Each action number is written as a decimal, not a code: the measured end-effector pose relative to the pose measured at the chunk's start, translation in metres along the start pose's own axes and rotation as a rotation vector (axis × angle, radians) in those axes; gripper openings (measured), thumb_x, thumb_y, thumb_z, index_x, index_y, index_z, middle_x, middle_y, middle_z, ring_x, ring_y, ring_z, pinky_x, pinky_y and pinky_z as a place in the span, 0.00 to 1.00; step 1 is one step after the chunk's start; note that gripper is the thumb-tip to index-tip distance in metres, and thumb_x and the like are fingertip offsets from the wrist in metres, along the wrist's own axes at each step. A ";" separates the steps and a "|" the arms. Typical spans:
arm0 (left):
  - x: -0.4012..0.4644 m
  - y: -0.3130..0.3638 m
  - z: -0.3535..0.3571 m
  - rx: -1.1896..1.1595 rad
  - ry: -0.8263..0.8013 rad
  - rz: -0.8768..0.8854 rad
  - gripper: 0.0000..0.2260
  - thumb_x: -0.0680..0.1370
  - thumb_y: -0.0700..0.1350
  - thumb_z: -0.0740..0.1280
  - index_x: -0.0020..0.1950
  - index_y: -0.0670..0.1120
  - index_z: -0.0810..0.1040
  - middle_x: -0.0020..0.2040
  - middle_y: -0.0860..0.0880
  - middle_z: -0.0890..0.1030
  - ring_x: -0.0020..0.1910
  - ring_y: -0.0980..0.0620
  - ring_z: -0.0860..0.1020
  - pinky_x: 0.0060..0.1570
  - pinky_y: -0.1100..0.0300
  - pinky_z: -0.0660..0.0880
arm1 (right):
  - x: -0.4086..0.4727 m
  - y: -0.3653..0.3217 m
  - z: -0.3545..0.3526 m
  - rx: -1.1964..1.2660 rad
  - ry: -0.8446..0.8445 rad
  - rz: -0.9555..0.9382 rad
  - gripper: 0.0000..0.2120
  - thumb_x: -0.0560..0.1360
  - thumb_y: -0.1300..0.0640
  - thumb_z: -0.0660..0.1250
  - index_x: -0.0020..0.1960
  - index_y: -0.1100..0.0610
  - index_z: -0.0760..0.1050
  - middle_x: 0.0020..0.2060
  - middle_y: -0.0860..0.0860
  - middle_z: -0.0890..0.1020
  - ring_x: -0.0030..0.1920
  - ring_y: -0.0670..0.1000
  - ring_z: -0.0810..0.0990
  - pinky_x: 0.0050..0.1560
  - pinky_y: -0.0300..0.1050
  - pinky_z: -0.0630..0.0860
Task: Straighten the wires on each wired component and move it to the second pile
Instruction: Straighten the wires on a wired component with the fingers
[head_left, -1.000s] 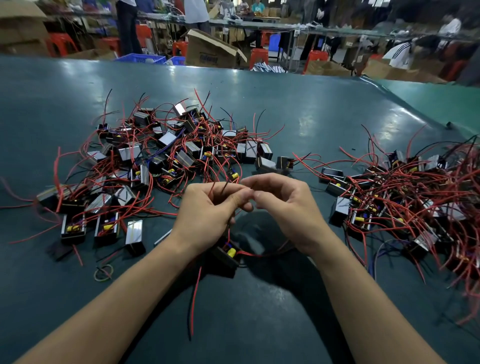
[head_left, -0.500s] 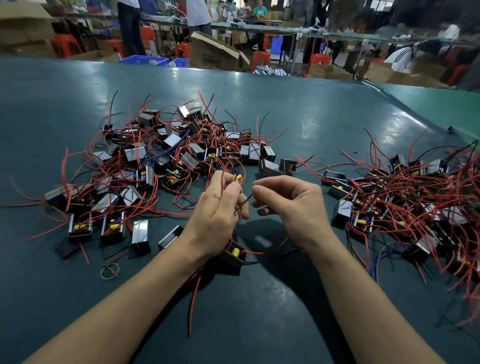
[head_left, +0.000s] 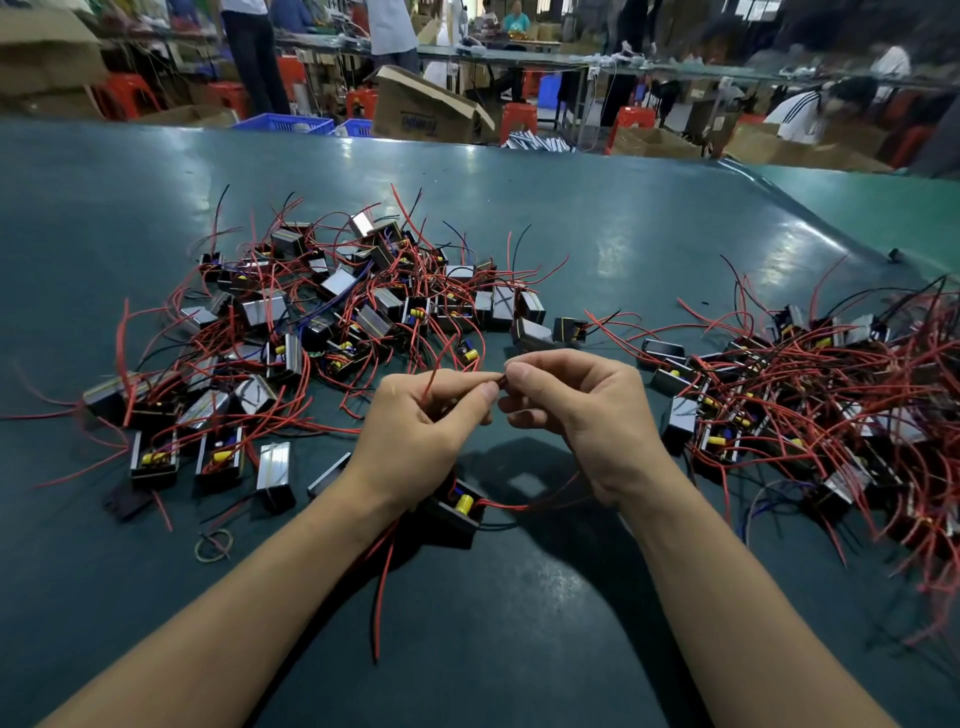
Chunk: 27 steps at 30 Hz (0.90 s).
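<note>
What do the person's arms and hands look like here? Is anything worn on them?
Both forearms are bare as far as the picture shows: no sleeves in view. The left hand and the right hand wear no gloves. I see no rings, watch or wristband. The fingernails are short and plain.

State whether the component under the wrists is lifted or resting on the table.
Cannot tell for sure. The component sits low under the left hand, apparently on the table.

left hand (head_left: 415, 431) bare | right hand (head_left: 582, 415) bare | forearms unsleeved | no rings
</note>
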<state>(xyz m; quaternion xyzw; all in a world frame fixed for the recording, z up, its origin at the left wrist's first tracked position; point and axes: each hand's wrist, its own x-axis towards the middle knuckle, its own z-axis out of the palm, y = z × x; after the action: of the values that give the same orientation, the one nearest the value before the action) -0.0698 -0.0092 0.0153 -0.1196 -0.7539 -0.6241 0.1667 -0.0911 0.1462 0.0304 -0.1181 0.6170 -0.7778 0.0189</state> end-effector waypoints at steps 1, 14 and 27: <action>0.000 0.000 0.000 0.003 0.008 0.001 0.07 0.76 0.36 0.70 0.48 0.46 0.85 0.33 0.54 0.83 0.36 0.59 0.80 0.40 0.69 0.74 | 0.000 0.000 0.000 -0.013 0.006 0.003 0.04 0.72 0.65 0.71 0.42 0.59 0.83 0.34 0.55 0.84 0.34 0.51 0.83 0.34 0.39 0.79; 0.001 0.001 -0.001 0.068 0.101 0.045 0.04 0.76 0.35 0.70 0.48 0.39 0.85 0.38 0.50 0.84 0.38 0.57 0.80 0.41 0.64 0.75 | 0.002 -0.006 -0.005 0.011 0.048 0.137 0.02 0.75 0.63 0.69 0.44 0.61 0.80 0.30 0.52 0.81 0.30 0.50 0.81 0.27 0.38 0.76; 0.011 0.001 -0.003 -0.196 0.126 -0.264 0.10 0.81 0.45 0.63 0.50 0.45 0.83 0.37 0.50 0.81 0.32 0.55 0.74 0.37 0.62 0.71 | 0.001 0.000 -0.006 -0.239 0.021 0.105 0.06 0.77 0.58 0.69 0.42 0.58 0.80 0.31 0.50 0.82 0.28 0.47 0.78 0.24 0.36 0.70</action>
<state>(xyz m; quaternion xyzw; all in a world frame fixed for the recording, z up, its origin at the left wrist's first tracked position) -0.0789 -0.0118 0.0208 0.0042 -0.6868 -0.7172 0.1178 -0.0933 0.1513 0.0291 -0.0788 0.7109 -0.6978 0.0389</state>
